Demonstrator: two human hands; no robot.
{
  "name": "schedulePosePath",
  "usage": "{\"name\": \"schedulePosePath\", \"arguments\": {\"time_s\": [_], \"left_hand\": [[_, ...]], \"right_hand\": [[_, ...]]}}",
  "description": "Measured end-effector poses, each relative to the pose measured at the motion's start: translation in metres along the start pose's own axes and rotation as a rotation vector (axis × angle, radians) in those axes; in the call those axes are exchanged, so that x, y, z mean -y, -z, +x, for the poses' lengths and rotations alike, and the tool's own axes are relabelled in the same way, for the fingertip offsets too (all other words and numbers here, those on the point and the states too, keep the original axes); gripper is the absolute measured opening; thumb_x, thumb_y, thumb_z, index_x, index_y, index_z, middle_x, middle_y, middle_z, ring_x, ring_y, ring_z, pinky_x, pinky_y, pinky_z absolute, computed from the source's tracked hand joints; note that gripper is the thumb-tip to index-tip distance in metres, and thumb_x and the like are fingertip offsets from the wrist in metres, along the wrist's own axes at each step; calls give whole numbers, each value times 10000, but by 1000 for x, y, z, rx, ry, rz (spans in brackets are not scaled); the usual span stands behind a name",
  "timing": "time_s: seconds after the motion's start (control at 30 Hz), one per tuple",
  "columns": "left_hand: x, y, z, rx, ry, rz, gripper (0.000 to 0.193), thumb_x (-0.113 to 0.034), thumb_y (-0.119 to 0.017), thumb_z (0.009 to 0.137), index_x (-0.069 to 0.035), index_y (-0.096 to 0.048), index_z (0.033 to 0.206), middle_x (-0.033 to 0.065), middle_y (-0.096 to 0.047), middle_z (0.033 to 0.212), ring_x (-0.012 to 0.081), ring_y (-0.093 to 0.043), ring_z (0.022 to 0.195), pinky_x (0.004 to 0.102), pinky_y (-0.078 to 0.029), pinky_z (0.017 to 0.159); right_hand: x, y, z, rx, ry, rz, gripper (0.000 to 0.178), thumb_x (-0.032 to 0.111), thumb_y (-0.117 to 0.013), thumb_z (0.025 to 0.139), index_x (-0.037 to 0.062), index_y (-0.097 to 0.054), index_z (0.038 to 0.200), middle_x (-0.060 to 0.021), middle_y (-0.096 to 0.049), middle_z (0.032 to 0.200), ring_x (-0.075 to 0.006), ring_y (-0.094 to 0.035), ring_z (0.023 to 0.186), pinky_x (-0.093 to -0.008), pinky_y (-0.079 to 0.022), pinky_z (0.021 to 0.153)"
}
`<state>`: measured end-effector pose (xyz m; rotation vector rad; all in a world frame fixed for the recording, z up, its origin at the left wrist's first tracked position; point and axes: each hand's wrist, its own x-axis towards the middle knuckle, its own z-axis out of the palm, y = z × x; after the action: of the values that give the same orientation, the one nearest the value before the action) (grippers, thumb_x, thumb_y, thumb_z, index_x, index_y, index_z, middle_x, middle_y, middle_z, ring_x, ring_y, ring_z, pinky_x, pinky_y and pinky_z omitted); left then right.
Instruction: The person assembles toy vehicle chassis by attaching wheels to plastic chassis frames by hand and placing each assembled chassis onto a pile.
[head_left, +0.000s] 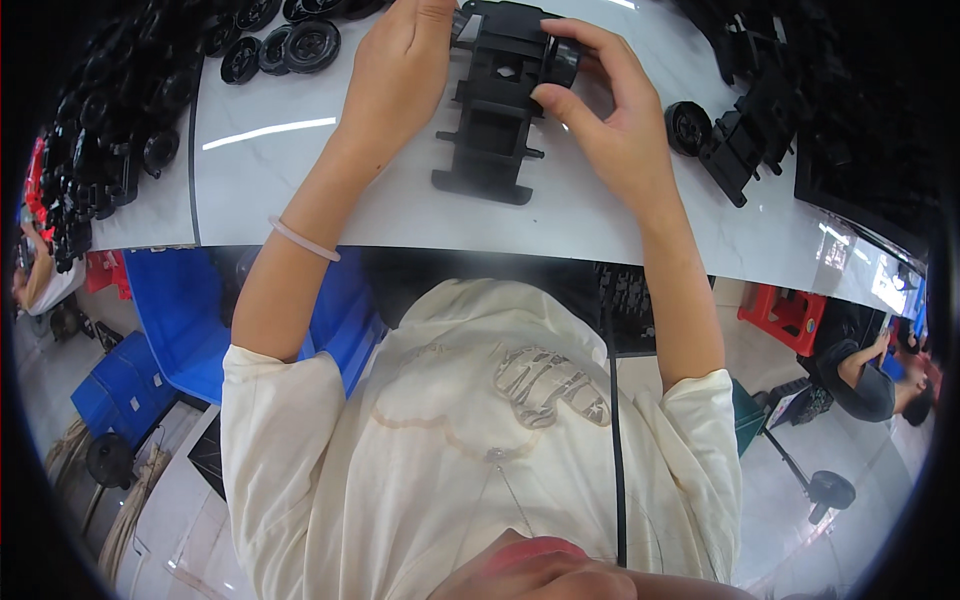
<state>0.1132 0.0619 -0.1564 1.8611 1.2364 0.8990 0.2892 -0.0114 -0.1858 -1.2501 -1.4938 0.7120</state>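
Observation:
A black plastic toy-vehicle chassis (490, 125) lies on the white table in front of me, with axle stubs sticking out at its sides. My right hand (612, 105) pinches a black wheel (562, 62) between thumb and fingers, against the chassis's right side. On the other side, my left hand (400, 75) is closed beside the chassis's far left corner. Its fingertips are partly cut off by the upper edge, and what they grip is hidden.
Loose black wheels (312, 46) lie at the far left, near a heap of black parts (100, 130). Another chassis (750, 135) with a wheel (688, 127) sits at the right. Below the table are a blue bin (175, 320) and a red stool (785, 315). Other people are at both sides.

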Motion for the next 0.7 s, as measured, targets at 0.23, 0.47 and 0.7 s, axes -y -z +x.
{"name": "schedulePosePath", "arguments": {"time_s": [0.23, 0.47, 0.7], "left_hand": [[11, -3, 2, 17, 146, -42, 543, -499, -241, 1020, -35, -514, 942, 38, -461, 752, 138, -446, 725, 271, -381, 676], [13, -3, -1, 16, 262, -367, 534, -529, -253, 1010, -84, -544, 958, -29, -454, 794, 65, -406, 720, 200, -342, 661], [11, -5, -2, 15, 185, -289, 582, -546, -241, 1005, -46, -540, 987, 0, -484, 894, 88, -435, 807, 223, -383, 733]], "right_hand": [[7, -2, -1, 9, -64, 89, 421, 110, -763, 734, 52, -601, 1118, -64, -587, 1064, -185, -593, 950, -293, -485, 824], [14, 4, -4, 27, -117, 322, 406, 12, -717, 790, 7, -570, 1168, -70, -584, 1075, -122, -574, 963, -262, -506, 846], [10, -3, -2, -10, -79, 360, 399, 53, -770, 744, 16, -596, 1101, -63, -599, 1037, -139, -588, 972, -262, -519, 815]]}}
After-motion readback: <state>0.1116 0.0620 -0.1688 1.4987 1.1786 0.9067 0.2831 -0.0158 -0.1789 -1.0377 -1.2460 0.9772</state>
